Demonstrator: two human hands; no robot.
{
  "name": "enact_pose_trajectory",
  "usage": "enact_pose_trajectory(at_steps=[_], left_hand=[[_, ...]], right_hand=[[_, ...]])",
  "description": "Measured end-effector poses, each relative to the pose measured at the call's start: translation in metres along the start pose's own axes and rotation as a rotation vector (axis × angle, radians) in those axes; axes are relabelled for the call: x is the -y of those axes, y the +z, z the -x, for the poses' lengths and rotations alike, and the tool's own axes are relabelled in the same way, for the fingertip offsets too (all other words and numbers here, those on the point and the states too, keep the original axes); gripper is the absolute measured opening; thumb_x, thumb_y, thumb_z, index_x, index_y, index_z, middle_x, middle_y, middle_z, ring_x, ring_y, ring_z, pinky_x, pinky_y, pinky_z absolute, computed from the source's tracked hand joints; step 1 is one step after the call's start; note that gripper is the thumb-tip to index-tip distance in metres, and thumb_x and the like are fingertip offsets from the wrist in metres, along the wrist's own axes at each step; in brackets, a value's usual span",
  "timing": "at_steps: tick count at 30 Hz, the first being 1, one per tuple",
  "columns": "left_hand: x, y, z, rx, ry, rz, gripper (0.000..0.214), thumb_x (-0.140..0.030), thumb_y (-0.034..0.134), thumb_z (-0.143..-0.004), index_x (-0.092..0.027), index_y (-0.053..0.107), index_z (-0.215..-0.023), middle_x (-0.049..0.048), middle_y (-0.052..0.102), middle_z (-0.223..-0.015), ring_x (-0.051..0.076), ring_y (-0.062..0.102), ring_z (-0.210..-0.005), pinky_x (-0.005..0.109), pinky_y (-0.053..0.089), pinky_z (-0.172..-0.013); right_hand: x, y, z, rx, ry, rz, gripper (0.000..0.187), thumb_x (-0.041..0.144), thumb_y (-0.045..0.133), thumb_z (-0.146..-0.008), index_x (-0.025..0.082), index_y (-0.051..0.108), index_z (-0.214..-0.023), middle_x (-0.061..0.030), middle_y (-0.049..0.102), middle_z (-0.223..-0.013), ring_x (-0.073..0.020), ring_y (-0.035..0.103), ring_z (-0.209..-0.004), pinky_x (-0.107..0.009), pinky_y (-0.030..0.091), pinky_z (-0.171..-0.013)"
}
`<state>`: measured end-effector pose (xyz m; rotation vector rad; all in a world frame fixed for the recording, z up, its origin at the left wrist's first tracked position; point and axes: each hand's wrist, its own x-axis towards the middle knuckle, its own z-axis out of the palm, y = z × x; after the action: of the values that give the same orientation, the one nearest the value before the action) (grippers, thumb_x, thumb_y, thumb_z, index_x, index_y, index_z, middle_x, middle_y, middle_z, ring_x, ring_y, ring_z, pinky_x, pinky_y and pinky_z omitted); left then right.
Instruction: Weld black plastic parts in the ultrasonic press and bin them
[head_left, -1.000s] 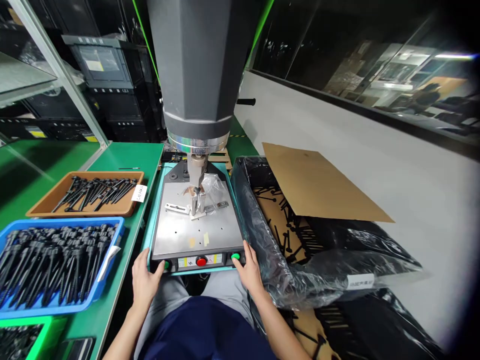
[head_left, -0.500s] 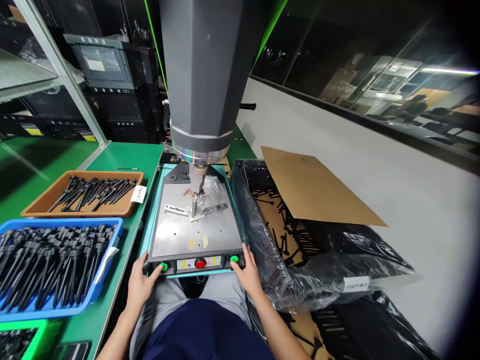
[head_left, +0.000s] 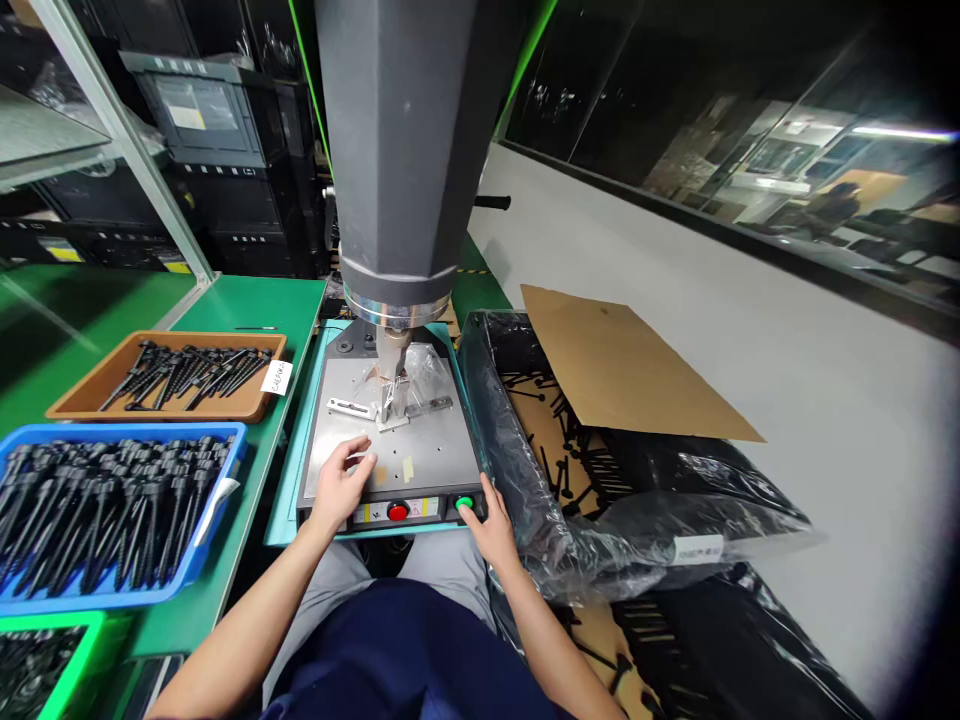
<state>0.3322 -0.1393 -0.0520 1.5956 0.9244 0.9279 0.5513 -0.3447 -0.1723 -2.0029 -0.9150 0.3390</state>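
Note:
A press machine with a grey column [head_left: 401, 140] stands in front of me, its metal tip [head_left: 392, 355] down at a small fixture [head_left: 391, 422] on the steel base plate [head_left: 337, 440]. Clear plastic film [head_left: 427, 372] hangs around the tip, so any part in the fixture is hard to make out. Over the plate's front left, my left hand [head_left: 341, 485] is open and holds nothing, fingers pointing at the fixture. My right hand [head_left: 491, 525] rests at the right front corner, fingers spread, thumb at the green button [head_left: 465, 503]. Between the hands sits a red button [head_left: 397, 511].
On the green bench at left are an orange tray [head_left: 75, 400] and a blue bin [head_left: 217, 545] of black, slender ribbed parts, plus a green bin [head_left: 97, 650]. A plastic-lined box [head_left: 517, 480] with similar parts and a cardboard sheet [head_left: 637, 365] lies at right.
My left hand has left the left green button and moved up and right over the plate. My right hand stays at its button. The metal tip looks slightly lower on the fixture.

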Motion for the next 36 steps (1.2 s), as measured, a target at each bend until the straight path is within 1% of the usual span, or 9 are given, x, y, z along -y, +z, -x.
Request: enact_pose_trajectory(at_steps=[8,14,19,22,25,27,30,33,36], left_hand=[[-0.02,0.037,-0.057,-0.025,-0.128,0.298,0.054,-0.042,0.081,-0.066,-0.015,0.063,-0.109,0.0129,0.068,-0.107,0.021,0.064,-0.099,0.037,0.048,-0.092],[-0.038,0.051,-0.073,0.002,-0.314,0.471,0.049,-0.046,0.082,-0.062,-0.011,0.063,-0.09,0.0081,0.067,-0.081,0.014,0.064,-0.069,0.025,0.048,-0.063],[-0.051,0.054,-0.074,0.01,-0.276,0.515,0.042,-0.037,0.084,-0.057,-0.013,0.059,-0.08,0.0016,0.063,-0.066,0.011,0.058,-0.054,0.022,0.043,-0.051],[-0.057,0.052,-0.072,0.047,-0.275,0.53,0.037,-0.033,0.082,-0.058,-0.012,0.059,-0.079,0.001,0.062,-0.064,0.009,0.056,-0.051,0.02,0.041,-0.049],[-0.061,0.048,-0.072,0.051,-0.289,0.56,0.039,-0.03,0.082,-0.057,-0.012,0.059,-0.083,0.0001,0.062,-0.063,0.008,0.056,-0.049,0.019,0.041,-0.048],[-0.063,0.045,-0.072,0.034,-0.28,0.575,0.044,-0.029,0.082,-0.057,-0.013,0.058,-0.089,-0.0005,0.063,-0.062,0.008,0.056,-0.048,0.019,0.042,-0.048],[-0.065,0.042,-0.073,0.025,-0.262,0.58,0.05,-0.028,0.083,-0.057,-0.013,0.057,-0.097,-0.0013,0.063,-0.06,0.009,0.057,-0.048,0.02,0.043,-0.049],[-0.067,0.039,-0.073,0.037,-0.276,0.588,0.053,-0.027,0.083,-0.056,-0.014,0.057,-0.101,-0.0016,0.064,-0.06,0.009,0.058,-0.049,0.019,0.043,-0.048],[-0.066,0.038,-0.075,0.039,-0.295,0.586,0.055,-0.027,0.084,-0.056,-0.014,0.057,-0.103,-0.0009,0.064,-0.061,0.01,0.059,-0.05,0.017,0.041,-0.045]], right_hand=[[0.04,-0.006,-0.011,-0.279,-0.06,-0.252,0.043,0.045,0.061,-0.086,0.018,0.063,-0.119,-0.015,0.06,-0.126,-0.0267,0.058,-0.117,-0.048,0.045,-0.105],[0.088,0.031,-0.033,0.113,0.177,-0.767,0.044,0.05,0.071,-0.077,0.016,0.067,-0.105,-0.0137,0.071,-0.105,-0.0264,0.068,-0.097,-0.043,0.057,-0.084],[0.125,0.066,-0.069,0.195,0.416,-1.146,0.034,0.033,0.08,-0.07,0.017,0.066,-0.096,-0.0108,0.071,-0.103,-0.023,0.072,-0.087,-0.032,0.059,-0.07],[0.147,0.075,-0.092,0.347,0.552,-1.387,0.021,0.022,0.077,-0.073,0.018,0.065,-0.089,-0.0082,0.073,-0.094,-0.019,0.072,-0.08,-0.02,0.053,-0.051],[0.165,0.076,-0.108,0.548,0.611,-1.527,0.014,0.016,0.072,-0.078,0.019,0.066,-0.09,-0.0023,0.072,-0.085,-0.0084,0.065,-0.062,-0.009,0.036,-0.035],[0.174,0.075,-0.115,0.598,0.573,-1.559,0.013,0.019,0.072,-0.079,0.02,0.066,-0.09,0.0019,0.068,-0.077,-0.0037,0.056,-0.05,-0.008,0.028,-0.031],[0.184,0.074,-0.122,0.515,0.375,-1.512,0.018,0.029,0.075,-0.078,0.022,0.064,-0.091,0.0055,0.06,-0.067,-0.0034,0.046,-0.043,-0.01,0.025,-0.032],[0.191,0.076,-0.132,0.279,0.122,-1.28,0.024,0.039,0.073,-0.077,0.023,0.063,-0.093,0.0056,0.055,-0.063,-0.0068,0.046,-0.046,-0.016,0.032,-0.037],[0.196,0.075,-0.146,-0.013,-0.104,-0.831,0.029,0.04,0.068,-0.077,0.021,0.067,-0.099,-0.0009,0.062,-0.078,-0.0138,0.057,-0.066,-0.026,0.05,-0.058]])
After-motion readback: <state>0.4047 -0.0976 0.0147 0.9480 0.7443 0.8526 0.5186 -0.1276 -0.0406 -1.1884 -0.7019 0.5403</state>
